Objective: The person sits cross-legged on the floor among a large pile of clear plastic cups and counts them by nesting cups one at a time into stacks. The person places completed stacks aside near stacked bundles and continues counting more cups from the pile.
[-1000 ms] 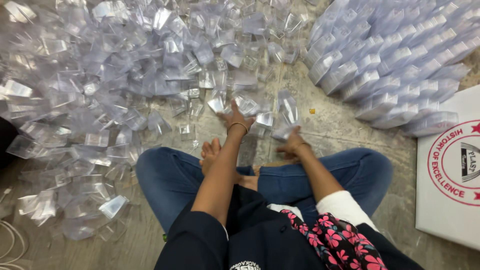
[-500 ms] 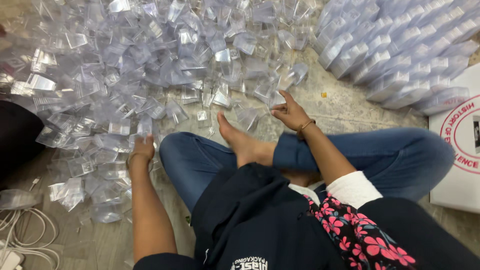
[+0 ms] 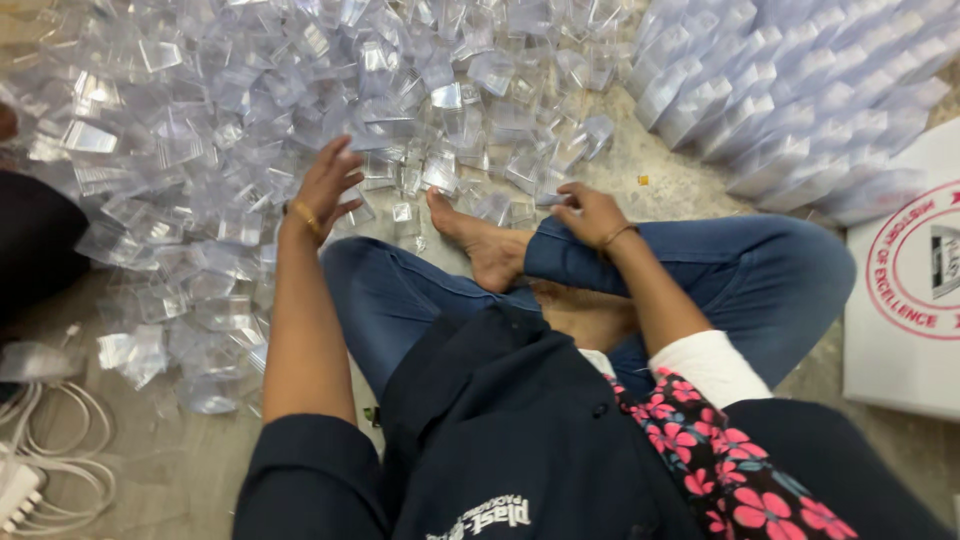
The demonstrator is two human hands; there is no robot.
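I sit cross-legged on the floor in blue jeans (image 3: 730, 270) with a bare foot (image 3: 485, 240) pointing at a big heap of small clear plastic boxes (image 3: 300, 90). My left hand (image 3: 325, 185) reaches over the near edge of that heap, fingers spread, holding nothing that I can see. Beside my ankle, my right hand (image 3: 592, 212) pinches one small clear plastic box (image 3: 553, 196) at the heap's edge. Each wrist wears a thin bangle.
Stacked rows of clear plastic boxes (image 3: 790, 90) lie at the upper right. A white carton with a red round mark (image 3: 910, 290) stands at the right. White cables and a power strip (image 3: 40, 470) lie at the lower left. A dark shape (image 3: 30, 240) sits at the left edge.
My left hand has moved from the floor at the left up and right onto the heap. My right hand has shifted slightly toward my ankle and closed on a box.
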